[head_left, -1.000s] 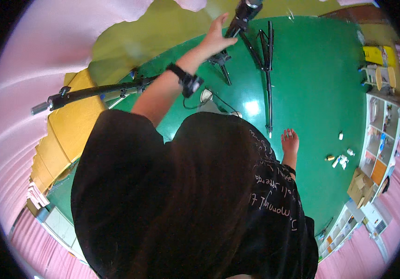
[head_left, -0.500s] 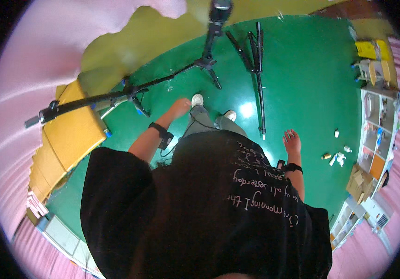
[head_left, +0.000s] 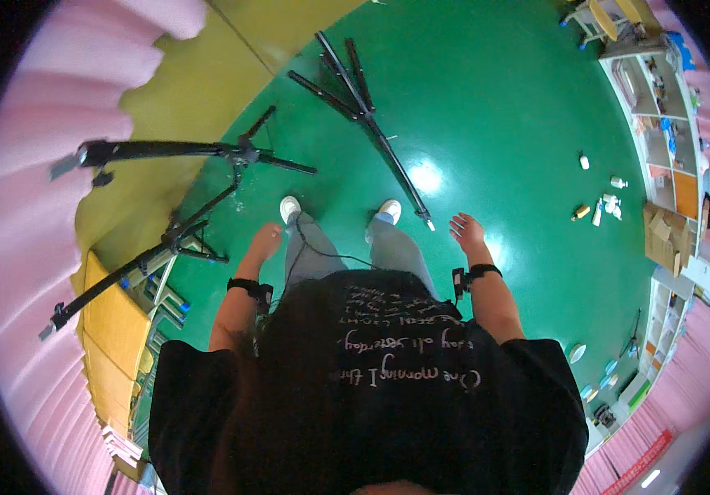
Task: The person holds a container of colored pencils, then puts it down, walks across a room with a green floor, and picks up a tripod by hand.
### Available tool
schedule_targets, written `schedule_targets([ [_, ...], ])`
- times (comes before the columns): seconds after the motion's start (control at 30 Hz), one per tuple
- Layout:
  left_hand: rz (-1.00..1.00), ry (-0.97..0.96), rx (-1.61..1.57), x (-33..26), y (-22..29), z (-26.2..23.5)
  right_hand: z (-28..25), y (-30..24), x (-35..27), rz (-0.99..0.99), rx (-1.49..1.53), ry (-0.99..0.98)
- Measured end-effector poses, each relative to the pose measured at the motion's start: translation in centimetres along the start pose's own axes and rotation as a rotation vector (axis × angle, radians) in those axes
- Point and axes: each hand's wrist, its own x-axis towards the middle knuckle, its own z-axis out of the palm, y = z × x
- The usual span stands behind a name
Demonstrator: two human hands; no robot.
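My left hand [head_left: 266, 240] hangs in front of my left thigh, its fingers loosely bent and apart from any object. On the other side my right hand [head_left: 468, 231] is held out with its fingers spread and nothing in it. Nearest to the right hand is the lower tip of a black tripod stand [head_left: 388, 153], which lies on the green floor with its legs partly folded out. Two more black tripods, an upper one [head_left: 157, 149] and a lower one [head_left: 115, 282], stand at the left, beyond my left hand. Black straps with small devices circle both wrists.
Yellow tables [head_left: 115, 322] are at the left, beside a pink curtain [head_left: 33, 206]. Several small bottles [head_left: 610, 202] lie on the green floor [head_left: 495, 107] at the right. Behind them are a white shelf unit [head_left: 648, 115] and a cardboard box [head_left: 667, 235]. A cable hangs across my legs.
My view has turned to the right, and the tripods have shifted left in it. My feet are set differently. Both hands stay away from objects.
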Motion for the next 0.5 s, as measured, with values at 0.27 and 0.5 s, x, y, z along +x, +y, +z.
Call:
schedule_targets([
  [0.27,0.016,-0.233,0.057,-1.0,10.9,7.5,1.1,1.5,15.2,0.185,0.064,-0.042],
  [0.5,0.229,-0.072,0.275,9.2,11.6,12.0,5.1,7.2,36.2,0.388,0.632,-0.032],
])
